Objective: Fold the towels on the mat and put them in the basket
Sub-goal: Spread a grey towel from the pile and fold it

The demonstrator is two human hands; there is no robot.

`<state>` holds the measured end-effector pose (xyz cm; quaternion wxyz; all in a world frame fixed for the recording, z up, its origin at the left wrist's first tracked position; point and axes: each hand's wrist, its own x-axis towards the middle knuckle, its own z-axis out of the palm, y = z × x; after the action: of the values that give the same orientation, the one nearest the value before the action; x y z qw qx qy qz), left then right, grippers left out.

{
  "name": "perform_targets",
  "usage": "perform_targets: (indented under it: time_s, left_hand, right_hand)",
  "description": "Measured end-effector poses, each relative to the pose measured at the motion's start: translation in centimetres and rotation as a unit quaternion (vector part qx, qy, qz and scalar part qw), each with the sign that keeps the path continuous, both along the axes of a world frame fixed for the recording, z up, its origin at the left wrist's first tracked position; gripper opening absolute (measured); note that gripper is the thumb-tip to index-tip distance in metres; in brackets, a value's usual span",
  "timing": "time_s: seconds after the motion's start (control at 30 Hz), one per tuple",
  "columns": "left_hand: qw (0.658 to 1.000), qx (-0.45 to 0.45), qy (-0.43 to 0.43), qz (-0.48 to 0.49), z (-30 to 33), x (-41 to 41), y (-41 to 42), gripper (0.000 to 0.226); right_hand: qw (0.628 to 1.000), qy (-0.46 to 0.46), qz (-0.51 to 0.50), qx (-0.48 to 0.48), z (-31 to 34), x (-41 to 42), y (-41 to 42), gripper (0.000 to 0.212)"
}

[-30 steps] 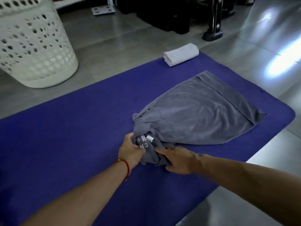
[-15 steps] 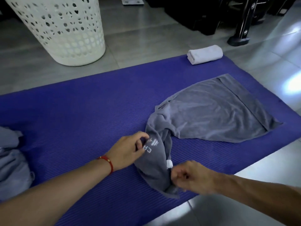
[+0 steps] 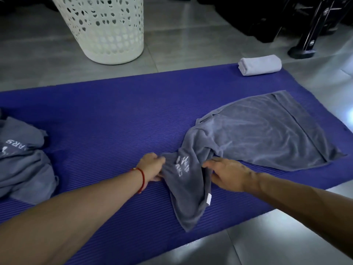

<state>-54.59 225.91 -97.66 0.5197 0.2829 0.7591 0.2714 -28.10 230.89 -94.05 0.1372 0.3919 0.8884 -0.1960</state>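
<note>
A grey towel (image 3: 257, 134) lies half spread on the purple mat (image 3: 114, 121), its near end bunched and twisted with white lettering showing. My left hand (image 3: 152, 166), with a red string at the wrist, grips the bunched end's left edge. My right hand (image 3: 227, 173) touches the right side of that bunched end with fairly straight fingers. The towel's corner with a small white label lies loose on the mat below my right hand. A white perforated basket (image 3: 107, 31) stands on the floor beyond the mat.
A crumpled pile of grey towels (image 3: 23, 159) sits at the mat's left end. A rolled white towel (image 3: 259, 65) lies at the mat's far right edge. A black equipment stand (image 3: 305, 46) rises behind it on the grey tiled floor.
My right hand let go of the labelled corner and moved up to the bunched end's right side. My left hand stayed on the left edge. The view shifted left, showing the grey pile.
</note>
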Motion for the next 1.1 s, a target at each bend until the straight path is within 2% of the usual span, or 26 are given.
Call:
perform_targets:
  time_s: [0.07,0.1,0.13,0.2,0.27,0.33,0.37,0.47,0.53,0.6,0.67,0.87,1.0,1.1]
  left_hand:
    - [0.983,0.071,-0.117,0.12,2.3,-1.6,1.5,0.021]
    - [0.975,0.099,-0.139,0.144,3.5,-2.6,2.2,0.023]
    - [0.97,0.121,-0.149,0.151,4.6,-3.7,2.6,0.025]
    - [0.971,0.148,-0.129,0.139,6.3,-5.8,3.0,0.027]
    - [0.977,0.184,-0.018,0.108,6.8,-7.9,2.4,0.02]
    - [0.966,0.197,0.163,0.043,6.8,-9.8,1.0,0.017]
    - [0.961,0.19,0.2,0.017,6.4,-10.6,0.2,0.018]
    - [0.982,0.13,0.131,-0.027,3.4,-11.8,-2.1,0.02]
    - [0.987,0.064,0.129,-0.072,1.4,-11.9,-3.7,0.04]
    - [0.98,0.0,0.155,-0.124,0.1,-12.0,-4.8,0.07]
    - [0.979,-0.027,0.15,-0.136,-0.7,-11.9,-5.4,0.084]
    - [0.985,-0.004,0.122,-0.12,-1.7,-10.3,-6.0,0.068]
    - [0.999,0.003,0.036,0.038,-1.7,-9.6,-5.8,0.06]
    - [1.0,-0.009,-0.015,0.004,-1.3,-8.9,-6.5,0.064]
  right_hand:
    - [0.999,-0.025,-0.008,0.023,0.3,-0.8,0.6,0.066]
    - [0.998,-0.049,-0.02,0.026,0.5,-1.3,1.0,0.08]
    - [0.996,-0.075,-0.031,0.02,0.8,-2.0,1.4,0.09]
    - [0.992,-0.122,-0.045,-0.006,1.3,-3.6,2.4,0.095]
    - [0.988,-0.151,-0.035,-0.013,1.7,-5.1,3.4,0.09]
    - [0.984,-0.177,-0.006,0.001,2.3,-6.7,3.8,0.081]
    - [0.982,-0.19,0.011,0.003,2.6,-7.5,3.9,0.076]
    - [0.973,-0.22,0.049,-0.052,2.8,-9.3,3.6,0.06]
    - [0.966,-0.237,0.084,-0.062,2.2,-9.9,3.0,0.049]
    - [0.969,-0.218,0.115,-0.031,1.6,-10.2,2.5,0.036]
    - [0.978,-0.173,0.12,0.0,1.3,-10.5,2.5,0.035]
    - [0.991,-0.04,0.118,0.05,1.0,-14.3,5.2,0.043]
    - [0.989,0.002,0.147,0.033,0.7,-20.9,7.0,0.042]
    - [0.989,0.044,0.142,0.017,-0.9,-26.1,7.5,0.033]
